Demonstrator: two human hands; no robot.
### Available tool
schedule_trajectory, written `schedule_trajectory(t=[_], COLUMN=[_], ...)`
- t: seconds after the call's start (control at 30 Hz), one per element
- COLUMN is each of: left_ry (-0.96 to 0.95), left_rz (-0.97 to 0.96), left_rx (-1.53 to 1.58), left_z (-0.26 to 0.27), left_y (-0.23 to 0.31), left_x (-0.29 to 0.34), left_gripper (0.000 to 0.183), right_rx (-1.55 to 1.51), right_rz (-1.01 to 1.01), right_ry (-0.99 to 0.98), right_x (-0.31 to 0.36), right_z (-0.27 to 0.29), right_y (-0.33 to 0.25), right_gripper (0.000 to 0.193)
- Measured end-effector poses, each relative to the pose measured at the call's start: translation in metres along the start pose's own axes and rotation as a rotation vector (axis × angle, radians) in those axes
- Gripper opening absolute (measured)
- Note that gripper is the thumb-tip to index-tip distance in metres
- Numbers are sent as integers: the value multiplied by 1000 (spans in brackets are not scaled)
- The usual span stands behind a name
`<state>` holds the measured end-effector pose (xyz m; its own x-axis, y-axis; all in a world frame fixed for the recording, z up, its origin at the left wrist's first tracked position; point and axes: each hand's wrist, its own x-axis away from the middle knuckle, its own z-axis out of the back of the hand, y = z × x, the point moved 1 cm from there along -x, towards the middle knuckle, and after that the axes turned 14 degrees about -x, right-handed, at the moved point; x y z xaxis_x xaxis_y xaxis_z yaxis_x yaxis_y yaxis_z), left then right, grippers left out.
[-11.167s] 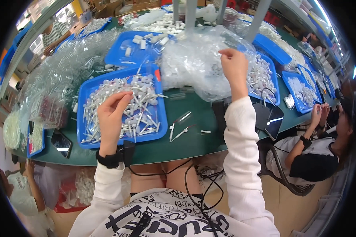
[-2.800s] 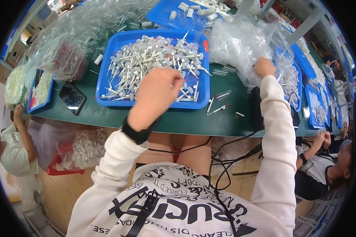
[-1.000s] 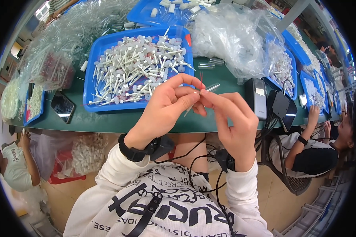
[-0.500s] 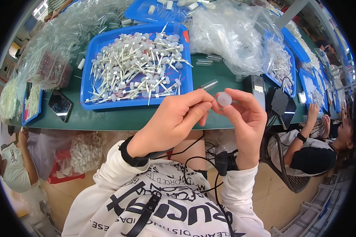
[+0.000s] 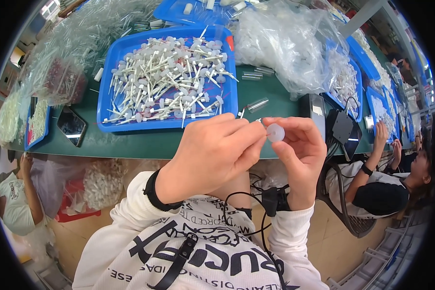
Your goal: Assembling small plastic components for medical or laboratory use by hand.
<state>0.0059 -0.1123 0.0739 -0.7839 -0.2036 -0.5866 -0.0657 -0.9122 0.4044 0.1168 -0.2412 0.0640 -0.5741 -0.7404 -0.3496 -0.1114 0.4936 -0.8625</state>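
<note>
My right hand (image 5: 302,152) pinches a round, milky white plastic cap (image 5: 276,132) between thumb and fingers, its flat face turned toward me. My left hand (image 5: 220,152) is closed right beside it, fingertips at the cap's centre. A fine reddish line shows between those fingertips and the cap; the rest of what they hold is hidden. Just beyond both hands stands a blue tray (image 5: 166,126) heaped with white sticks with round caps (image 5: 169,79), some with thin red threads among them. A clear tube (image 5: 257,104) lies on the green table behind my fingers.
Clear bags of parts (image 5: 280,46) fill the back of the table (image 5: 270,89). A phone (image 5: 72,126) lies at left; a black device with cables (image 5: 340,124) sits at right. Another person's hand (image 5: 381,133) works far right; a second person (image 5: 21,198) is at far left.
My left hand has turned over, its back now facing up, and its fingertips stay at the cap. The right hand and cap have dropped slightly toward me.
</note>
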Motion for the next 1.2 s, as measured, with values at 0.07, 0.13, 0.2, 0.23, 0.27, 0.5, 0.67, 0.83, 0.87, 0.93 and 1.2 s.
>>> schedule_trajectory(t=[0.07, 0.13, 0.2, 0.23, 0.27, 0.5, 0.67, 0.83, 0.87, 0.93, 1.2], left_ry=[-19, -25, -31, -47, -65, -108, -153, -159, -165, -168, -195], left_rz=[-25, -46, -69, -81, -91, -111, -115, -105, -101, -107, 71], left_rx=[-29, -61, -88, -101, -115, -153, -180, -190, -187, -159, 201], left_z=[4, 5, 5, 6, 7, 10, 12, 8, 7, 6, 0], left_y=[0, -3, -5, -6, -6, -9, -8, -11, -12, -14, -12], left_x=[-1, 0, 0, -1, -1, -1, 1, 5, 6, 7, 23], left_gripper=[7, 8, 10, 10, 11, 11, 12, 12, 12, 12, 40], right_rx=[27, 95, 120, 143, 155, 159, 338, 402, 441, 405, 322], right_rz=[1, -7, 1, 7, 8, -3, 12, 53, 67, 40, 58], right_ry=[3, 9, 4, 2, 4, -8, -40, -59, -85, -69, -27], right_x=[1, 1, 1, 1, 1, 2, 2, 1, 1, 1, -2], right_z=[-1, -2, -1, -1, -2, -3, -4, -6, -5, -4, -1], right_y=[0, -1, 1, 2, 2, 4, 3, 5, 5, 7, 8], right_gripper=[29, 29, 29, 28, 29, 28, 29, 27, 26, 26, 28])
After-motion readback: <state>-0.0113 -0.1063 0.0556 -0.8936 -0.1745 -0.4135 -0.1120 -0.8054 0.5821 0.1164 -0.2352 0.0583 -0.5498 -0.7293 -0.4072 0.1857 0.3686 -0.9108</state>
